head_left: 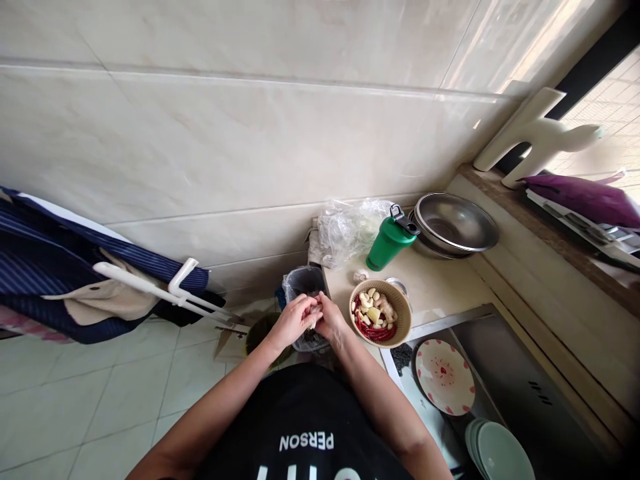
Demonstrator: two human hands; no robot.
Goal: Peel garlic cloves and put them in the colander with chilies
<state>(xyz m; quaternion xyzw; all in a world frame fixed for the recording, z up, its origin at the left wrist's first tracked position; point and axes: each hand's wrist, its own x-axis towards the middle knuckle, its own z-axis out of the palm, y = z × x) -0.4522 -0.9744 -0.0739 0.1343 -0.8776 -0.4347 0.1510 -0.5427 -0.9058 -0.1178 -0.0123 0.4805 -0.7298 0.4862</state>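
Observation:
My left hand [296,320] and my right hand [330,319] meet at the fingertips, closed around a small pale piece of garlic [314,319], mostly covered by the fingers. Directly beneath them is a trash bin [304,277] lined with a clear bag. Just right of my right hand, a beige basket [406,327] stands on the counter, holding peeled garlic cloves [367,300], knobs of ginger [386,309] and dried red chilies [377,333]. An unpeeled garlic bulb [360,275] lies behind the basket.
A green shaker bottle [388,243], clear plastic bags [345,230] and stacked metal bowls [455,223] stand along the wall. A sink at lower right holds a patterned plate [444,373] and pale green dishes [505,453]. Clothes [115,293] and a white rack [145,285] are at left.

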